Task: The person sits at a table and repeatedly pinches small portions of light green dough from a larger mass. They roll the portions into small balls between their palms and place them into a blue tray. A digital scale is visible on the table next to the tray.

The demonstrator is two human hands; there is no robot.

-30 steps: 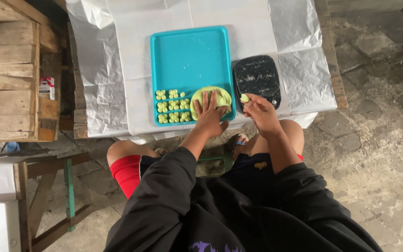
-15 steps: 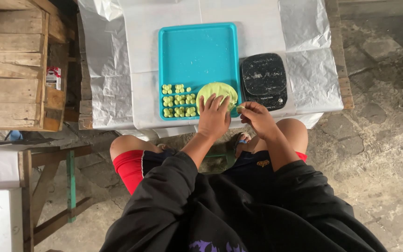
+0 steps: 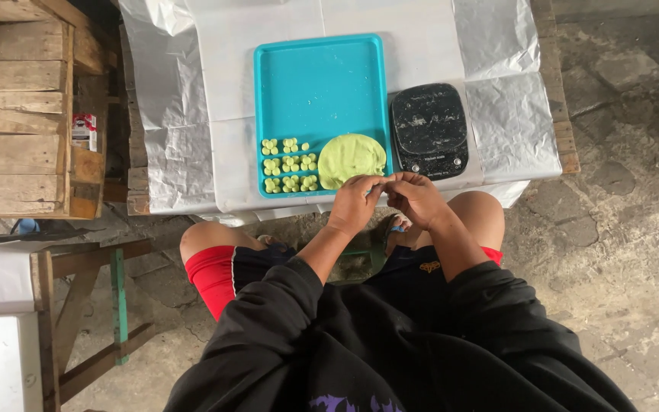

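Teal tray (image 3: 322,84) on paper-covered surface (image 3: 223,152), near its front edge.
Holds green dough disc (image 3: 351,158) and small dough pieces (image 3: 290,165) at its near end, the far part bare. Left hand (image 3: 354,204) and right hand (image 3: 416,198) meet just below the disc, fingertips pinched together; whether their grip holds dough, cannot tell. Black scale (image 3: 429,130) touches the tray's right side.

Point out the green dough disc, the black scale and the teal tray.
Dough disc (image 3: 351,156), head view, middle of its top.
Scale (image 3: 429,126), head view, centre of its platform.
Tray (image 3: 322,84), head view, bare floor of its upper half.
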